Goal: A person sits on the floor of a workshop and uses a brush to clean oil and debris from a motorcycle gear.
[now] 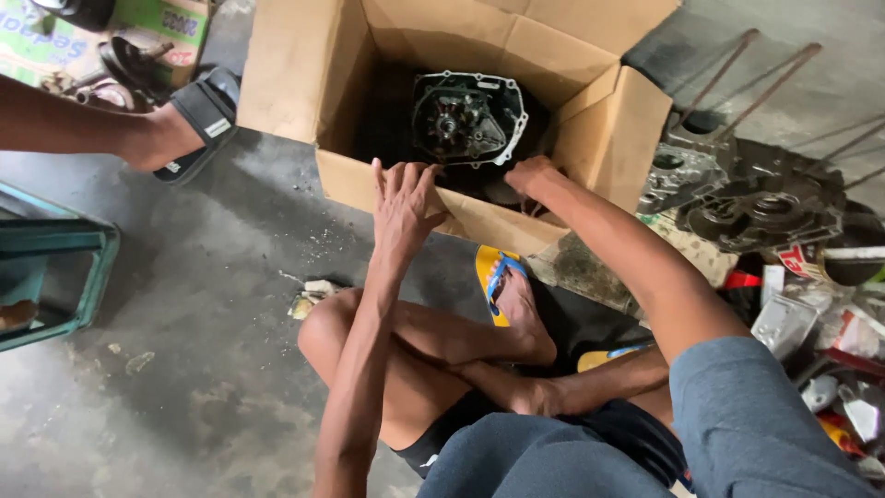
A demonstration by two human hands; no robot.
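An open cardboard box (590,129) stands on the concrete floor in front of me. Inside it lies a dark metal engine cover (468,118) with a pale gasket rim. My left hand (402,201) rests flat on the box's near wall, fingers spread and their tips over the rim. My right hand (530,175) reaches over the same rim just right of it. Its fingers curl down into the box, where they are hidden. I am squatting, knees below the box, in yellow and blue flip-flops (496,277).
Another person's foot in a black sandal (198,120) stands left of the box. A teal frame (64,277) sits at the far left. On the right lie an engine crankcase with long studs (747,198) and a pile of small parts and packets (820,323).
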